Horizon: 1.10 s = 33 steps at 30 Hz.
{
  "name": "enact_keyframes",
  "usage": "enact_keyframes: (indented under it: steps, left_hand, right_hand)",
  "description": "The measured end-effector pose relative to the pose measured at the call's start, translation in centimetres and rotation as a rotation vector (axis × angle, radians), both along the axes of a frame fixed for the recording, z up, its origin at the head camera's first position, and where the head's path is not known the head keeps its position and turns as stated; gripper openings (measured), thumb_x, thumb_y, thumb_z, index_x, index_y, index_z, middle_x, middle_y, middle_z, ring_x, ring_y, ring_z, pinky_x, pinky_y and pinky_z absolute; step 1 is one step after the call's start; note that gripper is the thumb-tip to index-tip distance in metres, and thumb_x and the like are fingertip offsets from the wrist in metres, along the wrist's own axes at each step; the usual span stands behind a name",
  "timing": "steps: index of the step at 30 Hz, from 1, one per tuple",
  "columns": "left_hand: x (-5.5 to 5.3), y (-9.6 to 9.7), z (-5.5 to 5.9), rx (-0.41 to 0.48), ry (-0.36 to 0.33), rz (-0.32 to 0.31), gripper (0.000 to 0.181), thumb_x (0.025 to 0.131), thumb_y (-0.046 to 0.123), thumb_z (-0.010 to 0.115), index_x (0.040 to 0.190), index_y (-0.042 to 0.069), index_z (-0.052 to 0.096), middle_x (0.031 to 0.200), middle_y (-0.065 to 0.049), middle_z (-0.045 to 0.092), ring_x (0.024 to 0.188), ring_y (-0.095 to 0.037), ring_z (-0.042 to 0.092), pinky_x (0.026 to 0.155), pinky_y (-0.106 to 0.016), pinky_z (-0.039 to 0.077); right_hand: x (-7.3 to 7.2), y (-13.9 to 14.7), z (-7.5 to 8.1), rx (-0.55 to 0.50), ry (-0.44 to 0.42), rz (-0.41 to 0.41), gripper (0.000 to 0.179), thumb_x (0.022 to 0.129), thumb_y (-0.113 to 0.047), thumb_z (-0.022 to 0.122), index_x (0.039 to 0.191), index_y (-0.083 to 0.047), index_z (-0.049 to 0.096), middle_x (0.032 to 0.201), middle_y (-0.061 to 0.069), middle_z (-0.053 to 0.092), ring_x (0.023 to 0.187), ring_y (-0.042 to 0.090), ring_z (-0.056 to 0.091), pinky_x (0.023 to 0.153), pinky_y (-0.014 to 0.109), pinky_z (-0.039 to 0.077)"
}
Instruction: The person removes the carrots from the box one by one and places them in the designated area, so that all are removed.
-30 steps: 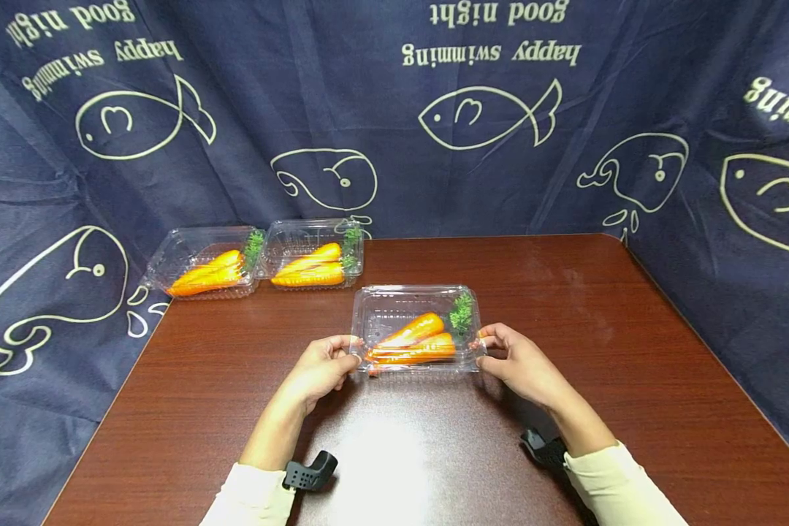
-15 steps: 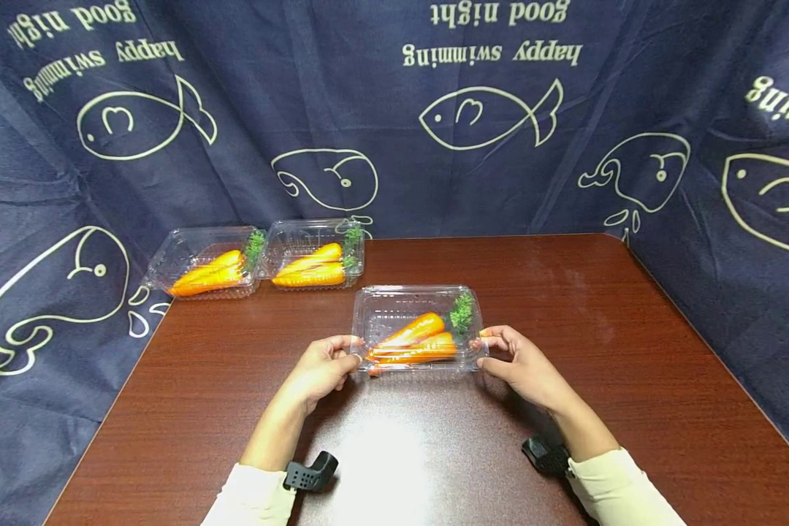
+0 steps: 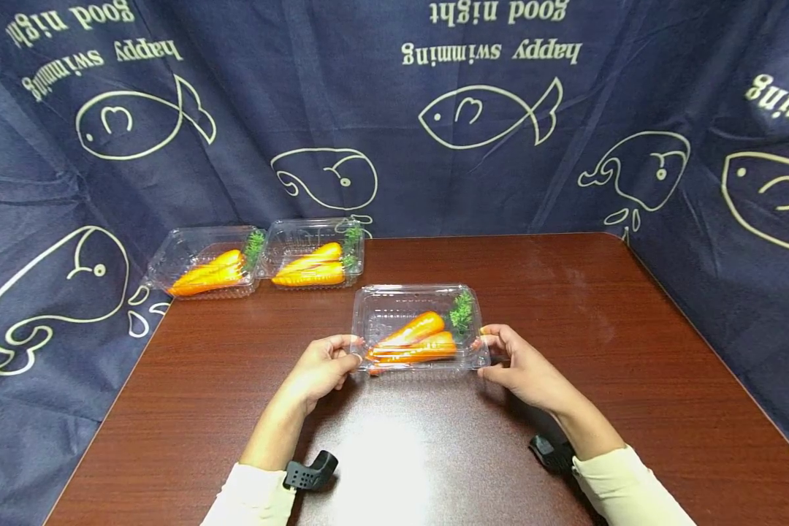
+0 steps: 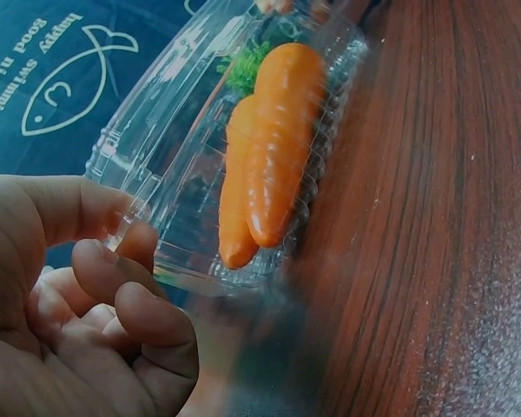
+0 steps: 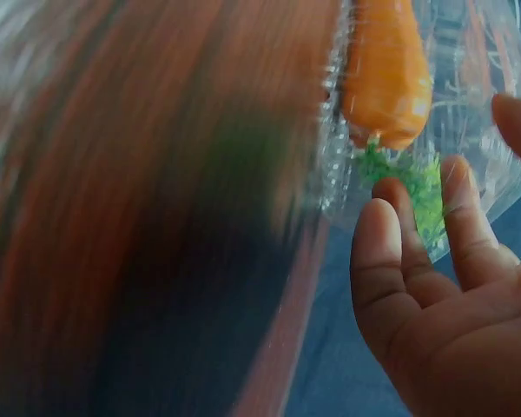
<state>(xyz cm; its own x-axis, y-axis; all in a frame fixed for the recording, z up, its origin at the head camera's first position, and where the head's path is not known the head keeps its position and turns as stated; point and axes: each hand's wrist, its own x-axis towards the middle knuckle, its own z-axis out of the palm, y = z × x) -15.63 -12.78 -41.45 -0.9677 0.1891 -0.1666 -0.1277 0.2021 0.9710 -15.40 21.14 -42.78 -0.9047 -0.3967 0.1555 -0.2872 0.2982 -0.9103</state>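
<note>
A clear plastic clamshell container (image 3: 394, 310) rests on the table in the middle of the head view. Inside it lie orange carrots (image 3: 410, 342), with a green sprig (image 3: 462, 313) at the right end. The left hand (image 3: 322, 367) pinches the container's near left corner; in the left wrist view its other fingers are curled in. At the opposite end the right hand (image 3: 522, 369) has its thumb at the near corner and its fingertips behind the clear plastic. The right wrist view shows those fingers only loosely bent beside the sprig.
Two similar containers, one at the far left (image 3: 177, 252) and one right of it (image 3: 283, 241), stand at the table's back left with carrots and greens inside. Dark blue printed cloth (image 3: 394, 175) hangs behind the brown table (image 3: 598, 329) and at its sides.
The right hand shifts slightly and its thumb moves a little lower at the corner. The container's near right corner sits a little further right. The left hand stays in place.
</note>
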Motion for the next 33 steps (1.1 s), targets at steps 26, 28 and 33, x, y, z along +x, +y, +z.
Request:
enact_keyframes:
  steps: [26, 28, 33]
  left_hand:
    - [0.0, 0.1, 0.2, 0.004, -0.012, 0.018, 0.041, 0.085, -0.004, 0.059, 0.126, -0.008, 0.059, 0.066, -0.003, 0.053, 0.05, -0.008, 0.039, 0.046, -0.019, 0.036]
    - [0.0, 0.1, 0.2, 0.005, -0.017, 0.017, 0.041, 0.086, -0.004, 0.059, 0.126, -0.008, 0.059, 0.066, -0.004, 0.054, 0.05, -0.008, 0.039, 0.047, -0.019, 0.036]
    - [-0.1, 0.0, 0.3, 0.012, -0.021, 0.014, 0.04, 0.086, -0.004, 0.059, 0.126, -0.009, 0.059, 0.066, -0.004, 0.054, 0.051, -0.008, 0.039, 0.047, -0.019, 0.037]
  right_hand:
    - [0.3, -1.1, 1.3, 0.003, -0.108, -0.123, 0.048, 0.086, 0.007, 0.066, 0.129, 0.011, 0.044, 0.1, 0.016, 0.062, 0.079, 0.009, 0.053, 0.063, 0.019, 0.045]
    - [0.3, -1.2, 1.4, 0.004, -0.111, -0.124, 0.048, 0.086, 0.008, 0.066, 0.129, 0.011, 0.044, 0.099, 0.016, 0.061, 0.079, 0.009, 0.052, 0.062, 0.018, 0.045]
    - [0.4, -1.3, 1.5, 0.01, -0.111, -0.129, 0.049, 0.087, 0.008, 0.065, 0.13, 0.011, 0.044, 0.098, 0.015, 0.062, 0.078, 0.01, 0.053, 0.061, 0.019, 0.045]
